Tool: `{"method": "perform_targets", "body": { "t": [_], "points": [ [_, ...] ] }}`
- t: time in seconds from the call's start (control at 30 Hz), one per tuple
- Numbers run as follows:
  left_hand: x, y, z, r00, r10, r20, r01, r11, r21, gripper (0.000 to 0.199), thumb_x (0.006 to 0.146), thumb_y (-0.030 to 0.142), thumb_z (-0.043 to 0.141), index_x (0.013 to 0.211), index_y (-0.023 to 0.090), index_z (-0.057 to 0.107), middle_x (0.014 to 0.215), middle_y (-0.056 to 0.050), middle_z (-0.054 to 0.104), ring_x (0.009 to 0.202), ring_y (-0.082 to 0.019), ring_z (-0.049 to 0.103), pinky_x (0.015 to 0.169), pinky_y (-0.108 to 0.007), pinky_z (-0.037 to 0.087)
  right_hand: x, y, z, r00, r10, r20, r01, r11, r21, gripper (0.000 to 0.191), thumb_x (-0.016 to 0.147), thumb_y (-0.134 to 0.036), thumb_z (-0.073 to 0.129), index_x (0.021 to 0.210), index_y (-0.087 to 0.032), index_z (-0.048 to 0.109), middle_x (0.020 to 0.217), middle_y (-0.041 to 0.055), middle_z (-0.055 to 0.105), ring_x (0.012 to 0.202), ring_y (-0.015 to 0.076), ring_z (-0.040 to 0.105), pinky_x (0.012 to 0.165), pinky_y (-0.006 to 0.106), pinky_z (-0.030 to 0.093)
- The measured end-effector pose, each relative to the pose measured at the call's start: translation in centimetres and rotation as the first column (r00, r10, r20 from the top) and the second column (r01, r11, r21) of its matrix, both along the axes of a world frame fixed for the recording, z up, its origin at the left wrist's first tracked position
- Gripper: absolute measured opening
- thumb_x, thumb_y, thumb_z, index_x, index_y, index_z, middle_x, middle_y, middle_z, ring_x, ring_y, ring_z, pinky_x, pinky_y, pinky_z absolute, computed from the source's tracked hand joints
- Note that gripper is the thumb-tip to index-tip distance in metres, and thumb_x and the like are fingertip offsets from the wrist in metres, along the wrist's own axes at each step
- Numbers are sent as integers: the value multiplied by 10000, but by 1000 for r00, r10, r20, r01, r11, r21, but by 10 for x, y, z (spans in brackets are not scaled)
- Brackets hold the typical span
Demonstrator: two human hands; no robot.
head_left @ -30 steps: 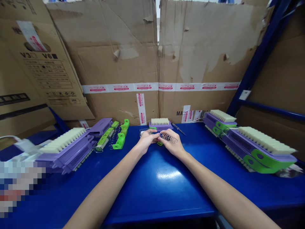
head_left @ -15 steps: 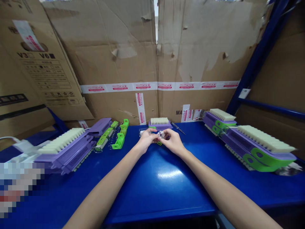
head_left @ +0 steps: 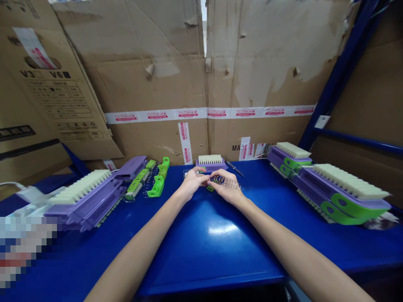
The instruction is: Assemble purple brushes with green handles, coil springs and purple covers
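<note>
A metal coil spring (head_left: 232,183) lies stretched along the back of my right hand (head_left: 227,185), its near end between that hand's closed fingertips. My left hand (head_left: 192,183) is closed beside it, its fingertips meeting the right hand's at the end of the spring; what they grip is hidden. Bits of a green part (head_left: 210,188) show below and behind the fingers, and I cannot tell whether a hand holds it. Just behind my hands sits a purple brush (head_left: 211,164) with cream bristles. A thin screwdriver-like tool (head_left: 235,168) lies to its right.
On the blue table (head_left: 189,251), green plastic parts (head_left: 157,186) and metal springs (head_left: 150,178) lie left of my hands. Purple brush units stand stacked at left (head_left: 88,201) and right (head_left: 343,193). Cardboard (head_left: 151,84) walls the back; a blue post (head_left: 333,67) rises at right.
The spring, earlier bunched between my fingertips, now extends rightward over my right hand. Both hands stay in nearly the same place.
</note>
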State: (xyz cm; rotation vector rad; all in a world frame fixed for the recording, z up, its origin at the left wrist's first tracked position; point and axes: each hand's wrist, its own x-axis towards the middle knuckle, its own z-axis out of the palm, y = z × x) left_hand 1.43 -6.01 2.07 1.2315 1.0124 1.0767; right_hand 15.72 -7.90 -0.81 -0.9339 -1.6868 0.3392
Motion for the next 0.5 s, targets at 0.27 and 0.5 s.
{"method": "perform_targets", "body": {
  "t": [0.27, 0.5],
  "points": [
    [1, 1, 2, 994, 49, 103, -42, 997, -67, 376, 625, 90, 725, 875, 157, 453, 632, -7, 625, 505, -110, 590, 542, -241, 492, 1, -1, 1, 990, -69, 120, 52, 989, 139, 117, 760, -312, 623, 837, -225, 635, 844, 31, 663, 806, 182, 597, 753, 318, 463],
    [-4, 3, -6, 982, 76, -175, -59, 993, 99, 202, 737, 201, 640, 867, 162, 490, 590, 3, 607, 548, -120, 586, 535, -215, 438, 9, 1, 4, 993, -119, 16, 118, 991, 60, 157, 729, -339, 657, 803, -203, 632, 800, 27, 665, 738, 168, 606, 719, 295, 471]
  ]
}}
